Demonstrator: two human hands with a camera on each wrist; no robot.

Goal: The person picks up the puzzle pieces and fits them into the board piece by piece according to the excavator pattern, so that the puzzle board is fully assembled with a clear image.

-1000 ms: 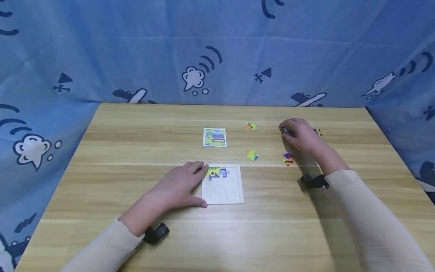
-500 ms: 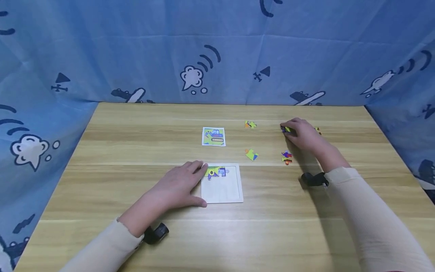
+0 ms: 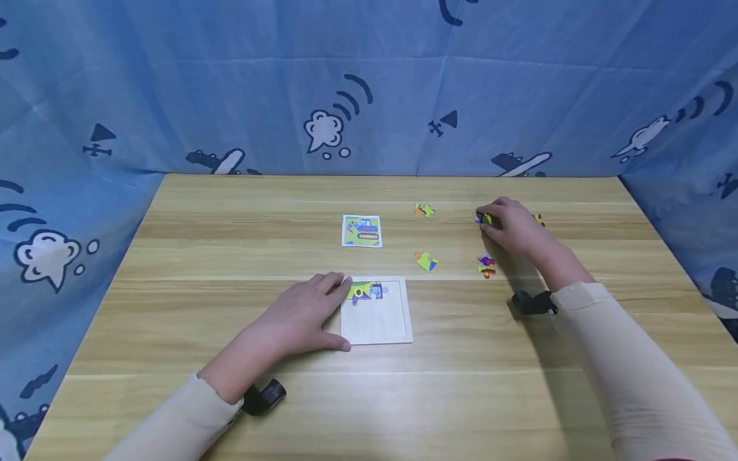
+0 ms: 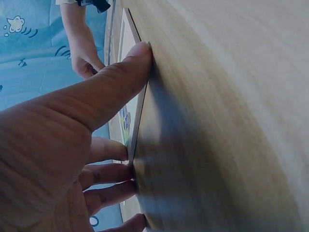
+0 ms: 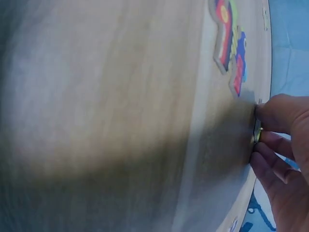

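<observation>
A blue cloth curtain printed with clouds, planes and dark arcs hangs behind and beside the light wood-grain table in front of me. My left hand lies spread at the left edge of a thin white square puzzle board, thumb at the near corner, the other fingers set apart toward the far one; the left wrist view shows them touching its rim. Along the board's upper edge, starting at its far left corner, sits a green, yellow and purple puzzle section, its left end close to my fingertips. My right hand reaches to the far right part of the table and pinches a small purple-and-green puzzle piece between thumb and fingers, low at the tabletop; I cannot tell whether the piece touches the wood. Just to the right of this hand a yellow-and-dark piece shows, partly hidden. Nearer me lie red, blue and yellow pieces, close together. Beyond the board, apart from it, is a square white-bordered card picturing a blue excavator. Right of the card lie a green-and-orange piece and, nearer me, a green piece with a blue corner. Cream sleeves cover my forearms.
</observation>
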